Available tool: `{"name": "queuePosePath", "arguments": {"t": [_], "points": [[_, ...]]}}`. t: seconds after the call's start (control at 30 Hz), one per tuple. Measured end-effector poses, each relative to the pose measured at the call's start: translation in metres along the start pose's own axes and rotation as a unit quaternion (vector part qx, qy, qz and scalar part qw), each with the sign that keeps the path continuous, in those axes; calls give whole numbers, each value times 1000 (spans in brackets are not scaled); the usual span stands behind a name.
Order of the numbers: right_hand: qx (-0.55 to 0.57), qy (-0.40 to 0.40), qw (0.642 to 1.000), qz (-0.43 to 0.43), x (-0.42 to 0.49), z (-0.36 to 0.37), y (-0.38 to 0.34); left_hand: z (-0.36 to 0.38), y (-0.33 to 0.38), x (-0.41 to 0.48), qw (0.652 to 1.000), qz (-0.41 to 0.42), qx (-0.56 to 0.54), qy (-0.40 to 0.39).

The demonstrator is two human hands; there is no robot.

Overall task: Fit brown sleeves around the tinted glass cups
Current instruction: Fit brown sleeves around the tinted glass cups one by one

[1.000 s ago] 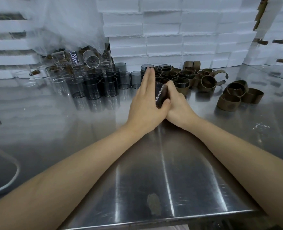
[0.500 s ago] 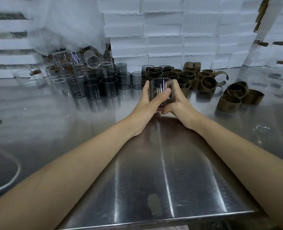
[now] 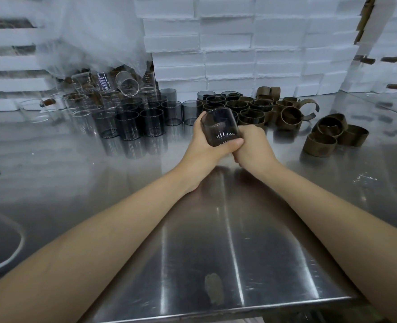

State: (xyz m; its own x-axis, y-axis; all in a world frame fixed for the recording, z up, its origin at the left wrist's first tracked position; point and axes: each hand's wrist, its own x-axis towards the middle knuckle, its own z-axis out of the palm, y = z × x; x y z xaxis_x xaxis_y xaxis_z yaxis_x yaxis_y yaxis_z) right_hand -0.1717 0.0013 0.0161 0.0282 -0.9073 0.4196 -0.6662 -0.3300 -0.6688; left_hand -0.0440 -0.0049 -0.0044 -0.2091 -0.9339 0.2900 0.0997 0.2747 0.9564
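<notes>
Tinted glass cup [image 3: 220, 127] tipped up, gripped by left hand [image 3: 201, 149]; right hand [image 3: 251, 148] curled beside thumb, hold unclear; steady grip advised.

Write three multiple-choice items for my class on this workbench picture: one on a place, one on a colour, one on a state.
1. The loose brown sleeves lie where from the held cup? A. left B. right C. underneath
2. The stacked boxes behind the table are: A. white B. red C. black
3. The held cup is: A. standing on the table B. gripped by both hands C. lying untouched
Answers: 1 B, they sit to its right; 2 A, all show white; 3 B, the left hand and right hand both wrap it above the table.
</notes>
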Motion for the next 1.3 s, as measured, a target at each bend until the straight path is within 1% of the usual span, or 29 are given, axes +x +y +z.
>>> {"name": "queuePosePath", "arguments": {"t": [0.07,0.13,0.17,0.2,0.23,0.27,0.3,0.37,0.5,0.53,0.7,0.77,0.8,0.9,0.97,1.07,1.13,1.2,1.23,1.27,1.3], "points": [[-51,27,998,-14,-1,0,1,-1,0,0,999,-10,-23,21],[-15,59,997,-42,-1,1,0,-2,1,1,997,-10,-30,64],[22,55,996,-59,-1,2,-2,-2,0,2,996,-5,-27,86],[54,34,994,-91,-1,3,-4,-2,0,2,995,-2,-20,102],[62,1,989,-133,-1,5,-4,-2,-1,2,994,-4,-13,111],[47,-33,984,-167,-2,10,-3,-2,-1,3,993,-5,-1,114],[31,-64,981,-180,-3,14,-1,-2,-2,4,993,-6,13,114],[53,-113,980,-157,-4,18,2,-2,-4,4,993,-10,37,109],[152,-119,979,-70,-1,12,2,-2,-4,2,994,-4,57,91],[161,-119,978,-58,0,10,2,-2,-3,1,995,-2,57,84],[133,-110,985,-27,0,3,-2,-1,1,0,998,-2,8,64],[98,-110,989,-6,-2,1,-4,-1,2,-1,998,2,-7,56],[58,-105,993,0,-2,0,-3,-1,2,-1,999,5,-7,52],[-116,-63,991,4,0,-7,-3,0,3,-1,998,-3,10,57],[-213,-33,976,38,4,-17,-2,0,3,0,998,-27,-5,64],[-340,-4,932,126,10,-34,9,1,6,1,995,-54,-50,68],[-379,-6,905,192,11,-42,15,1,8,1,994,-72,-37,68],[-382,-28,892,241,11,-45,18,0,11,1,994,-84,-28,60],[-380,-38,892,244,11,-44,18,1,12,0,994,-89,-30,52],[-372,-39,898,231,11,-42,17,1,13,-1,994,-92,-31,46],[-354,-25,913,201,11,-40,16,2,14,-2,994,-93,-30,44]]}}
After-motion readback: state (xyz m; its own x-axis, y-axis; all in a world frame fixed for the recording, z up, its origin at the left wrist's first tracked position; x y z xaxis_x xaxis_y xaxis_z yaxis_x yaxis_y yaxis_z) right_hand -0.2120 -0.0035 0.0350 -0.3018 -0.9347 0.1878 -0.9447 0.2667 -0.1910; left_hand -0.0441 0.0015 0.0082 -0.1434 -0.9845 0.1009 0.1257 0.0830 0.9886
